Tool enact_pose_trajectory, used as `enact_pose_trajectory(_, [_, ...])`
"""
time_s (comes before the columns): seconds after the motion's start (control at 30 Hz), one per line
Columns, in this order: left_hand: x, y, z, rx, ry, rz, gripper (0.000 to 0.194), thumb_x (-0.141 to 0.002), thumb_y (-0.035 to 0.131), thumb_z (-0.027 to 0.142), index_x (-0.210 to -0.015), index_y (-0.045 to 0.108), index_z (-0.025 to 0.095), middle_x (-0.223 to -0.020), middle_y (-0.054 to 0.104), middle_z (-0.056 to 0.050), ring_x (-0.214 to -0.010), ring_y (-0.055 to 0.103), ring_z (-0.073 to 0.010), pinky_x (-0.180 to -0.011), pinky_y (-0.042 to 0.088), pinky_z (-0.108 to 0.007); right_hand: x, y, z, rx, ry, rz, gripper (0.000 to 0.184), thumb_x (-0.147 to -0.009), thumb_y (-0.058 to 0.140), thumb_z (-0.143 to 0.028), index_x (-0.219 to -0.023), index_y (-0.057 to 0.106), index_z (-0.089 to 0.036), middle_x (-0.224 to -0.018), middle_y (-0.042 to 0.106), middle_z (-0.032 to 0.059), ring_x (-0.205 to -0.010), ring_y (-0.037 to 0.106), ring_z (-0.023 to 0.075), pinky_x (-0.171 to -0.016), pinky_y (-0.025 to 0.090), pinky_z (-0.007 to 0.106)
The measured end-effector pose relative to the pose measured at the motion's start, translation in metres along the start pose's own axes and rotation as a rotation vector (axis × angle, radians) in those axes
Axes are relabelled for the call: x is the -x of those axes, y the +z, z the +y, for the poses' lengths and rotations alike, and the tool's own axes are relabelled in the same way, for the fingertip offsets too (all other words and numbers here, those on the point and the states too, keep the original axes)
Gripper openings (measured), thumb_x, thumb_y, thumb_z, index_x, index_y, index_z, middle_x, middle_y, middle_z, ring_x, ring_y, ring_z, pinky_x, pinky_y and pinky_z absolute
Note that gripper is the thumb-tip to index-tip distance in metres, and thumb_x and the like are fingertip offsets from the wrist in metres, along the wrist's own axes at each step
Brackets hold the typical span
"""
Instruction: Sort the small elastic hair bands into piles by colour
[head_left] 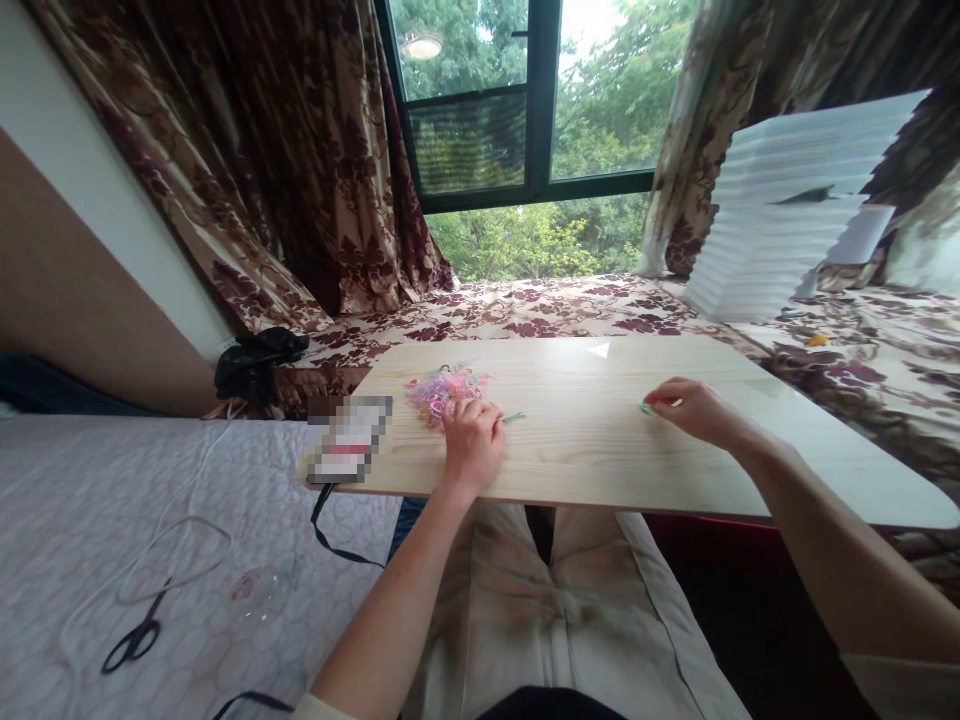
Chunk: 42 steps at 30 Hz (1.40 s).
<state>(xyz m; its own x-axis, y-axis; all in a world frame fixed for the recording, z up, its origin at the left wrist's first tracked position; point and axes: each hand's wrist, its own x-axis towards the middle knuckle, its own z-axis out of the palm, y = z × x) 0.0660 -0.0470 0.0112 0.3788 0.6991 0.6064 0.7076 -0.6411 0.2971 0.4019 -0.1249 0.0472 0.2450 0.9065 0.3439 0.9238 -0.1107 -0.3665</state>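
Observation:
On the light wooden board (570,440) lies a pile of small, thin elastic bands (442,390), mostly pink, purple and pastel. My left hand (474,435) rests at the pile's near right side with its fingers curled, hiding part of it. A green elastic band (514,416) sticks out to the right from between its thumb and fingers. Well to the right, my right hand (690,408) pinches another small green band (645,407) at its fingertips, low over the board. The exact shape of both green bands is too small to tell.
A phone-like blurred item (350,440) with a black strap (330,530) lies at the board's left end. Scissors (133,640), a white cable (161,540) and a clear round item (259,592) are on the bed. A pleated white object (780,210) stands on the window ledge.

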Motion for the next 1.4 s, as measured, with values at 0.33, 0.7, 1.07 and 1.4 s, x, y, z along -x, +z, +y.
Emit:
enact_pose_trajectory(0.33, [-0.009,-0.009,-0.016,0.008,0.0,-0.034,0.018,-0.085,0.059,0.018,-0.093,0.074,0.024,-0.098,0.07,-0.005,-0.111,0.054,-0.0248,-0.108,0.036,-0.048,0.007,0.044,-0.079,-0.208,-0.156,-0.016,0.018,-0.077,0.058,-0.02,-0.078,0.076,-0.02,-0.088,0.071,0.0053,-0.066,0.064,0.0144,-0.07,0.051,0.028])
enact_pose_trajectory(0.7, [-0.009,0.001,-0.014,-0.014,-0.013,-0.089,0.021,-0.085,0.061,0.024,-0.103,0.073,0.027,-0.116,0.066,-0.006,-0.134,0.041,-0.0294,-0.117,0.025,-0.056,-0.01,0.111,-0.148,-0.182,-0.122,0.005,0.018,-0.083,0.062,-0.024,-0.091,0.077,-0.021,-0.093,0.07,0.0073,-0.088,0.064,0.019,-0.083,0.048,0.03])
enact_pose_trajectory(1.07, [-0.012,0.003,-0.014,-0.05,0.0,-0.128,0.017,-0.089,0.06,0.033,-0.095,0.075,0.03,-0.117,0.065,-0.006,-0.135,0.039,-0.0286,-0.115,0.024,-0.058,-0.006,0.111,-0.145,-0.231,-0.233,0.036,0.018,-0.085,0.058,-0.022,-0.08,0.075,-0.022,-0.089,0.068,0.0064,-0.088,0.061,0.0197,-0.085,0.046,0.031])
enact_pose_trajectory(1.4, [-0.011,0.002,-0.015,-0.053,-0.078,-0.035,0.017,-0.087,0.059,0.023,-0.084,0.075,0.026,-0.107,0.069,-0.007,-0.128,0.044,-0.0298,-0.109,0.03,-0.058,-0.005,0.108,-0.146,-0.322,-0.137,0.054,0.017,-0.083,0.056,-0.022,-0.078,0.072,-0.02,-0.082,0.064,0.0043,-0.078,0.06,0.0169,-0.078,0.046,0.03])
